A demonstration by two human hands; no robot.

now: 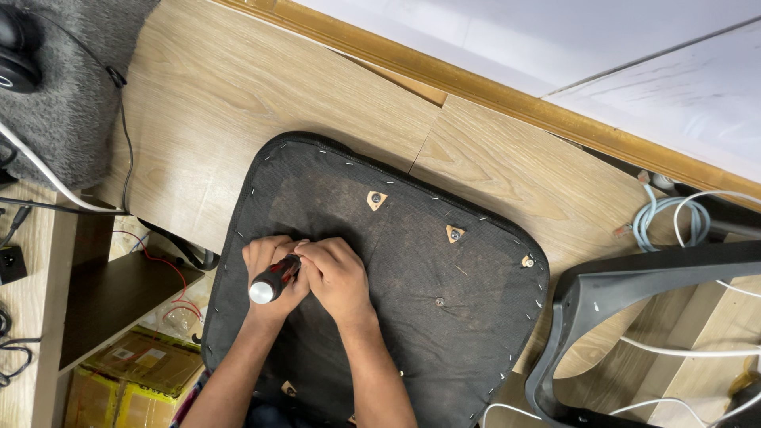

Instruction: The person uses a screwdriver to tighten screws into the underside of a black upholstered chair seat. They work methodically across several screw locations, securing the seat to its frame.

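A black fabric-covered seat cushion [444, 317] lies upside down on a light wooden desk [238, 95], stapled along its edge. Small cut-outs in the fabric show screw holes [376, 199]. My left hand [265, 273] is wrapped around a red and black screwdriver [273, 280] with a silver cap, its tip pressed down into the cushion's left part. Right beside it, my right hand [337, 273] is closed over the upper shaft of the same tool. The tip is hidden by my fingers.
A black plastic chair frame [634, 285] lies at the right with white and pale blue cables [666, 218] around it. A grey fuzzy cloth [71, 103] and black headphones [16, 47] sit top left. Cardboard boxes [131, 372] and wires lie under the desk.
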